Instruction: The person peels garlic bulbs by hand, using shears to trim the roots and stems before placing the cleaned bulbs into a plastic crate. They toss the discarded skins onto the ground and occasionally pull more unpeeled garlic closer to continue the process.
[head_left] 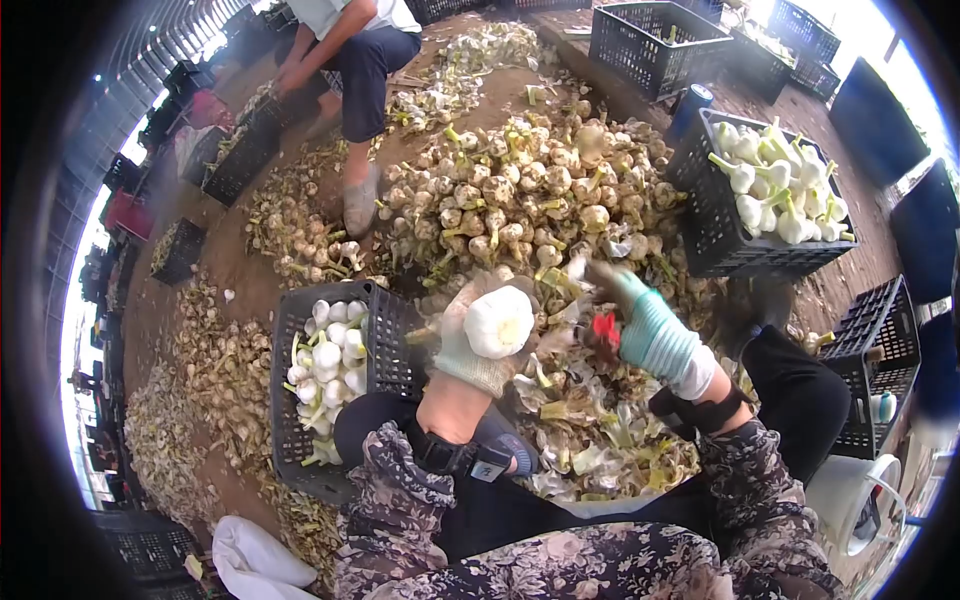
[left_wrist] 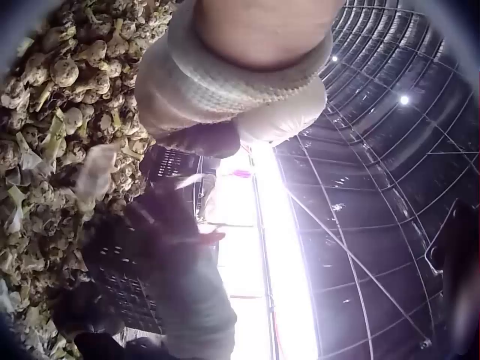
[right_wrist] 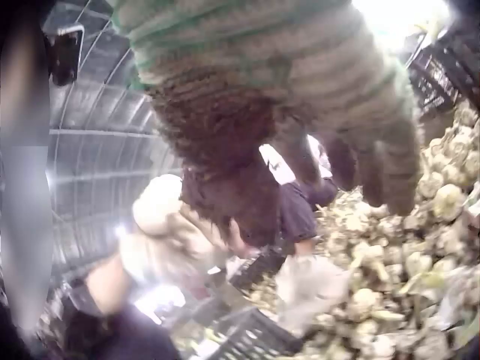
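Observation:
My left hand [head_left: 468, 345], in a pale knit glove, holds a clean white garlic bulb [head_left: 498, 322] over the heap. In the left wrist view the same white bulb [left_wrist: 289, 112] shows beyond the glove cuff. To its right my right hand [head_left: 642, 315], in a teal and white glove, is blurred, its fingers loosely extended. A small red item [head_left: 605, 328] shows against its thumb side; what it is stays unclear. In the right wrist view the soiled glove fingers [right_wrist: 390, 165] hang apart, with a blurred pale papery piece [right_wrist: 311, 289] below them.
A large pile of untrimmed garlic [head_left: 520, 190] lies ahead, with loose skins [head_left: 600, 440] between my legs. Black crates of white garlic stand at left [head_left: 385, 340] and right [head_left: 730, 255]. Another person [head_left: 360, 70] sits at upper left. A white bucket [head_left: 840, 500] stands at lower right.

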